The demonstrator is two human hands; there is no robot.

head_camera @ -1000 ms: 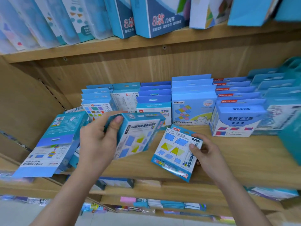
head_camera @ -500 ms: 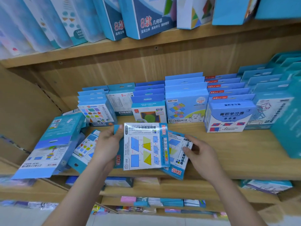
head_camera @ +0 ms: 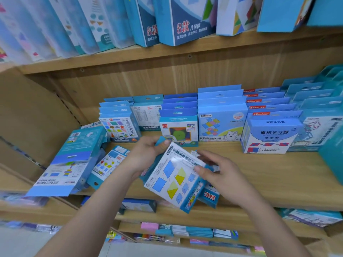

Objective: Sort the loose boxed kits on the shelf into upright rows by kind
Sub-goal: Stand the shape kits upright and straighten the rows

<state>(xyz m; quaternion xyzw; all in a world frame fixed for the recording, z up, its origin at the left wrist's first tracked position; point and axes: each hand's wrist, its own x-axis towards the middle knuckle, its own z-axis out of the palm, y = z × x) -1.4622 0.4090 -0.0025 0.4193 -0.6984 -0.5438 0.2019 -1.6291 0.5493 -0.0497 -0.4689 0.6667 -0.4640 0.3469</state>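
My left hand (head_camera: 146, 156) grips the top left corner of a white and blue kit box (head_camera: 172, 180) printed with blue and yellow shapes, held tilted above the shelf board (head_camera: 259, 175). A second box of the same kind (head_camera: 209, 198) sits right behind it, showing only at the lower right. My right hand (head_camera: 220, 173) pinches the right edge of the pair, thumb on the front box's face. At the left, a large blue box (head_camera: 68, 160) and a smaller shape kit (head_camera: 107, 164) lie loose and tipped over.
Upright rows stand along the back: shape kits (head_camera: 120, 127), a white kit (head_camera: 146, 115), round-dial kits (head_camera: 178, 130), bear kits (head_camera: 220, 125), area-learning kits (head_camera: 269, 134), teal boxes (head_camera: 319, 127). Tall boxes fill the shelf above (head_camera: 185, 21). Packs lie on lower shelves.
My hands have come together. The box in my left hand has tilted over onto the one in my right, and my right thumb now rests on the front box.
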